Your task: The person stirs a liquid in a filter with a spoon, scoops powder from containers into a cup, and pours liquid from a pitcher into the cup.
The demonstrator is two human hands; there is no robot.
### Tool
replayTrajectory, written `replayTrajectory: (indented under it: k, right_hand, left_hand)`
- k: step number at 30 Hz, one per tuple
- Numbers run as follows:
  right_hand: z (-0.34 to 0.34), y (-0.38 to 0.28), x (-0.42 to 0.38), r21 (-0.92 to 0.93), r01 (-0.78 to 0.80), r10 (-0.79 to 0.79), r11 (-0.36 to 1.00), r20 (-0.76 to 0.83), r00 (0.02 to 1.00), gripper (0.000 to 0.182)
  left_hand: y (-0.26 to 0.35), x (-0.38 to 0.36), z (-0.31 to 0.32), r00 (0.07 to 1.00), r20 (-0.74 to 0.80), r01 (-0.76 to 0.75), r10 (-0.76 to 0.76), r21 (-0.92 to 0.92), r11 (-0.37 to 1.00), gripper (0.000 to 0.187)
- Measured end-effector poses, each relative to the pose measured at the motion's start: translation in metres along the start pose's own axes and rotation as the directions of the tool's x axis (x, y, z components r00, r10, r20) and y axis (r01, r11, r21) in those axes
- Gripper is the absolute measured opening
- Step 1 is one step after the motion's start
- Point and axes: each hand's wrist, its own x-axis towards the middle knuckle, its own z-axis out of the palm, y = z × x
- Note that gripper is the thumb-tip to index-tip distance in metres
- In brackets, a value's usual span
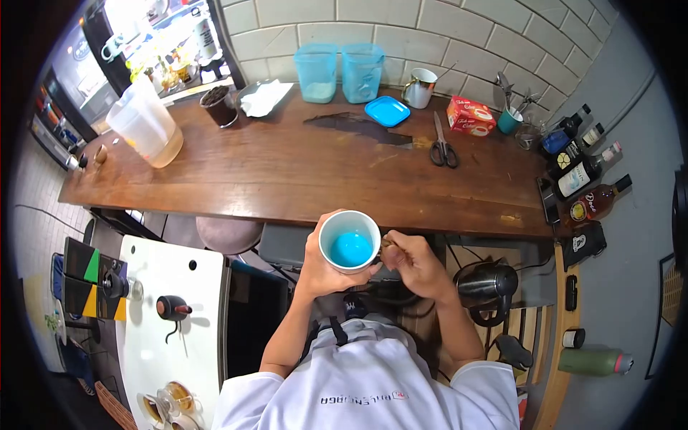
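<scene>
White mug [350, 241] of blue liquid [351, 249] in my view, held in front of the wooden counter [287, 172], my left hand [416, 265] closed on its handle, my right hand [322, 259] half-open, cupped around its side.

Black-handled metal scissors [443, 149] lie on the brown wooden counter [287, 179], near a red-and-white cardboard box [471, 116] and a flat blue plastic lid [388, 112].
</scene>
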Motion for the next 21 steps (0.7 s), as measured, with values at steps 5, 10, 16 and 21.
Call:
replayTrajectory:
  k: [5,10,16,21]
  right_hand:
    - [-0.087,-0.007,0.057,-0.028,0.004,-0.005,1.0,-0.054,0.999,0.02]
    - [-0.199,0.064,0.155,-0.18,-0.047,-0.059,0.983,-0.54,0.839,0.035]
    - [-0.243,0.109,0.234,-0.211,-0.174,-0.004,0.962,-0.647,0.762,0.053]
    - [-0.254,0.131,0.274,-0.129,-0.26,0.105,0.957,-0.68,0.725,0.042]
  left_hand:
    - [-0.017,0.026,0.015,0.995,-0.099,0.007,-0.006,0.015,1.0,0.07]
    - [-0.024,0.04,0.01,0.984,-0.176,0.015,-0.006,0.049,0.999,0.065]
    - [-0.045,0.047,0.003,0.959,-0.283,-0.013,0.036,0.084,0.996,0.074]
    - [-0.067,0.053,-0.005,0.942,-0.293,-0.132,0.164,0.125,0.983,0.075]
